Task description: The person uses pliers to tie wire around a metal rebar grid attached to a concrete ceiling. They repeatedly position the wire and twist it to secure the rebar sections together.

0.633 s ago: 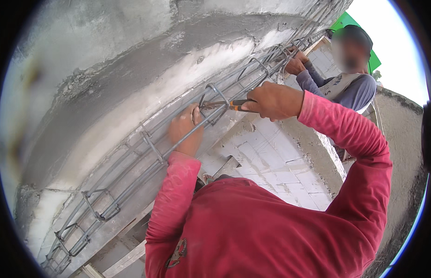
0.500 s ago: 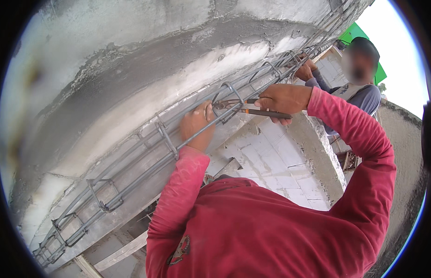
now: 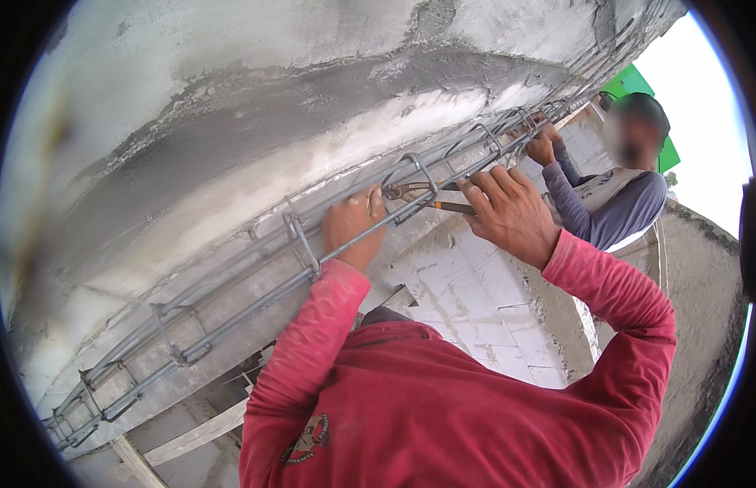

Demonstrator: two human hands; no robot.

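Observation:
A steel rebar cage (image 3: pixel 272 286) of long bars and square stirrups runs diagonally along a concrete wall. My right hand (image 3: pixel 510 210) grips a pair of pliers (image 3: pixel 455 207) with dark, orange-trimmed handles. Its jaws reach inside the cage beside one stirrup (image 3: pixel 427 172). My left hand (image 3: pixel 355 226) is behind the near bar, fingers bent and closed next to the jaws. What it pinches, perhaps wire or a bar, is hidden. Both my arms wear red sleeves.
Beyond my right hand a co-worker (image 3: pixel 614 187) in a grey-sleeved top has both hands on the cage's far end. Rough plaster covers the wall (image 3: pixel 313 106). Below are pale block masonry (image 3: pixel 475 285) and timber pieces (image 3: pixel 197 435) at lower left.
My right hand has turned on the pliers' handles, its back now showing and its fingers higher. The left hand stays by the jaws. The whole view has shifted slightly.

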